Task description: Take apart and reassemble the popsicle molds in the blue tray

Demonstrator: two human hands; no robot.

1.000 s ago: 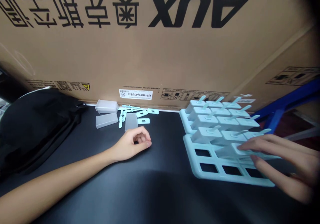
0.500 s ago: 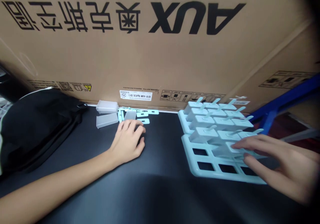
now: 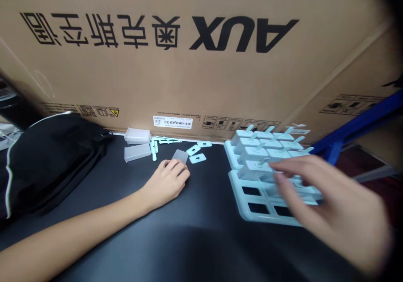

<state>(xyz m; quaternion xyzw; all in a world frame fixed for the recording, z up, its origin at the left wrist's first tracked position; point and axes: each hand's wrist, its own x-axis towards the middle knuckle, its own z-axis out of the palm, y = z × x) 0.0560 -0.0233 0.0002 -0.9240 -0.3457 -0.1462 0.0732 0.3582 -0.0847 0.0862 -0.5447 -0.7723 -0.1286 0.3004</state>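
My left hand (image 3: 170, 180) rests on the dark table with its fingers curled over a translucent popsicle mould cup (image 3: 180, 156). Beyond it lie loose light-blue lids (image 3: 197, 159) and a little heap of light-blue sticks (image 3: 154, 148). Two more clear mould cups (image 3: 137, 152) lie to the left of the sticks. On the right, my right hand (image 3: 333, 206), blurred, reaches over the light-blue popsicle moulds (image 3: 255, 168), thumb and forefinger apart near the front ones. These moulds stand with lids and sticks in two light-blue racks (image 3: 244, 208). The front rack has bare slots, and my hand hides its right part.
A large cardboard box (image 3: 176, 80) with upside-down print stands along the table's back edge. A black cloth bag (image 3: 53, 160) with white piping lies at the left. A blue metal frame (image 3: 355, 126) rises at the right, behind the racks.
My left hand has shifted right, and the mould cup under it has moved right with it. The sticks and lids have spread apart. My right hand has moved left over the moulds.
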